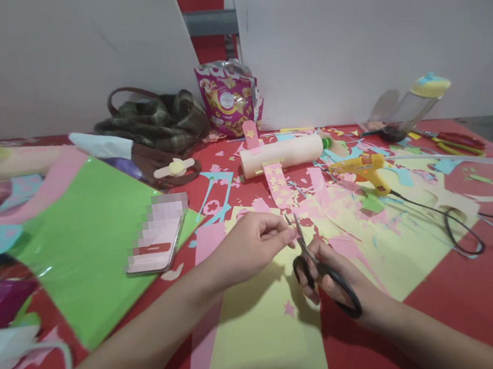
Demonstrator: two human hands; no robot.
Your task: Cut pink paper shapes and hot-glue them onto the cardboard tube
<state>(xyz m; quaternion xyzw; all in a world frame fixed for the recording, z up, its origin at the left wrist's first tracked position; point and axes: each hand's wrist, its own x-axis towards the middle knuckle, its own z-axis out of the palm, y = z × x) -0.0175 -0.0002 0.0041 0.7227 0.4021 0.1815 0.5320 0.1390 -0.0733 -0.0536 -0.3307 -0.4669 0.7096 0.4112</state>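
Black-handled metal scissors [304,244] are up over the right edge of a pale yellow paper sheet [266,343], blades slightly parted, tips pointing away from the person. Right hand [347,269] grips them, fingers at the loops. Left hand [254,243] has thumb and fingers pinched together on a small pink paper scrap [296,234], right next to the blades; can't tell if the blades touch it.

Below the hands: small pink paper star [289,309], lying on the yellow sheet. Long flat pink paper strip [205,357] along that sheet's left edge.

Beyond the hands: cream cylindrical tube [288,154] on its side, pink strip with yellow stars [278,185] hanging off its near side.

Right: yellow glue gun [358,166] among paper offcuts, black cord [420,209] looping toward the person. Farther out, clear bottle with yellow lid [416,105], leaning.

Left: bright green glossy sheet [78,247], phone with pixelated screen [156,237] on it.

Back: purple snack bag [229,100] upright, dark plaid fabric bag [153,124] beside it. All on a red tabletop [383,347].
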